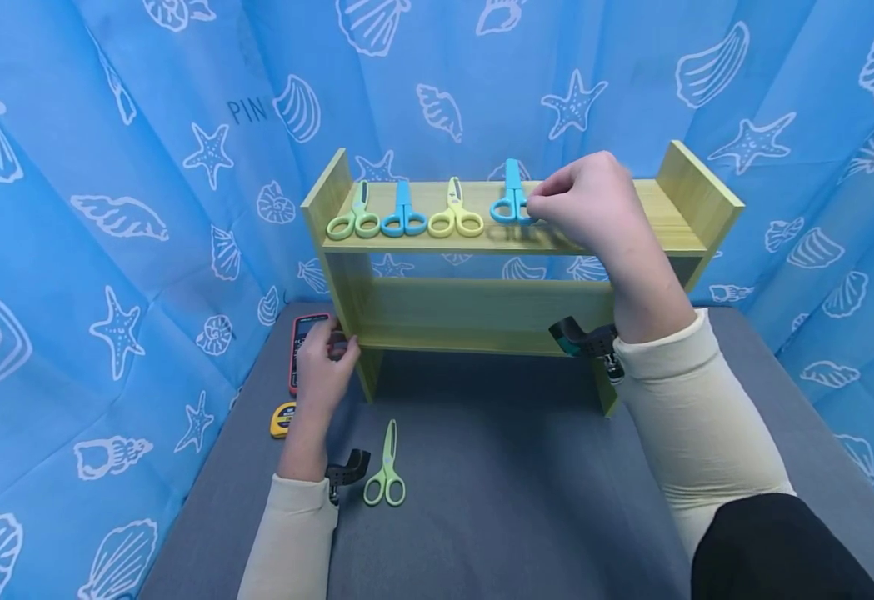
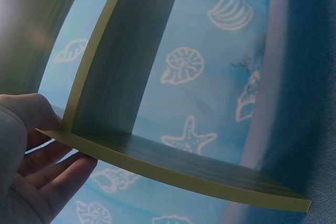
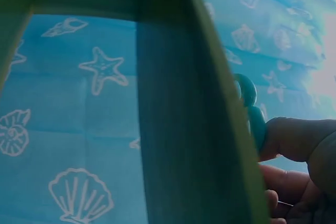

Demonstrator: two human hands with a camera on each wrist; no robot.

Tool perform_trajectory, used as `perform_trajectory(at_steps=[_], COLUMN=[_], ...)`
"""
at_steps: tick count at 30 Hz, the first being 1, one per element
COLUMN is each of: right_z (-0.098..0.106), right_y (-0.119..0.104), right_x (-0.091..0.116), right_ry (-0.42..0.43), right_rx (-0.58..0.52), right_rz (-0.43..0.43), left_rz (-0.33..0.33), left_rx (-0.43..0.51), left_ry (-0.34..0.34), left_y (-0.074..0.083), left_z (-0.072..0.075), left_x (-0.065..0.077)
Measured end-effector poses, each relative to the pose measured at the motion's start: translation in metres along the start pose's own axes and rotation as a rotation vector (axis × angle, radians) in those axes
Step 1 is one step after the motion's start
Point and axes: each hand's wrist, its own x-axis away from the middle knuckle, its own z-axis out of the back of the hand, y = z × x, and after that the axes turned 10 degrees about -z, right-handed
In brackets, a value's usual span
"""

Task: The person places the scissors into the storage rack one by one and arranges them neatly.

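Note:
My right hand (image 1: 592, 204) pinches a pair of blue scissors (image 1: 512, 193) by a handle loop, over the top board of a wooden shelf (image 1: 437, 310). The blade end of these scissors points away from me, in a blue cover. To their left, yellow scissors (image 1: 455, 212), a second blue pair (image 1: 403, 215) and a green pair (image 1: 354, 218) lie in a row on that board. Low on the shelf's left side, my left hand (image 1: 324, 362) holds the edge of the side panel (image 2: 199, 184), thumb and fingers on opposite faces in the left wrist view.
Another green pair of scissors (image 1: 387, 471) lies on the grey table (image 1: 496, 517), right of my left forearm. A red-edged multimeter (image 1: 299, 340) and a yellow tape measure (image 1: 282, 420) are left of the shelf. A blue shell-patterned curtain (image 1: 159, 275) hangs behind.

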Motion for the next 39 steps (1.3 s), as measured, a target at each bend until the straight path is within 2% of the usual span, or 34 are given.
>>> perform_trajectory(at_steps=[7, 14, 27, 34, 39], right_z=[-0.012, -0.01, 0.006, 0.005, 0.0], right_y=[-0.001, 0.003, 0.029, 0.053, 0.069], right_x=[-0.008, -0.003, 0.04, 0.067, 0.081], right_ry=[-0.019, 0.002, 0.19, 0.314, 0.361], right_rx=[0.056, 0.049, -0.122, -0.261, -0.34], right_rz=[0.015, 0.047, 0.146, 0.26, 0.358], left_rz=[0.005, 0.006, -0.002, -0.011, -0.022], left_rx=[0.001, -0.009, -0.007, -0.004, -0.008], left_ry=[-0.004, -0.006, -0.004, 0.001, 0.008], left_y=[0.003, 0.003, 0.0, -0.001, -0.002], left_z=[0.001, 0.001, 0.0, -0.002, -0.002], left_x=[-0.001, 0.0, 0.0, 0.0, 0.001])
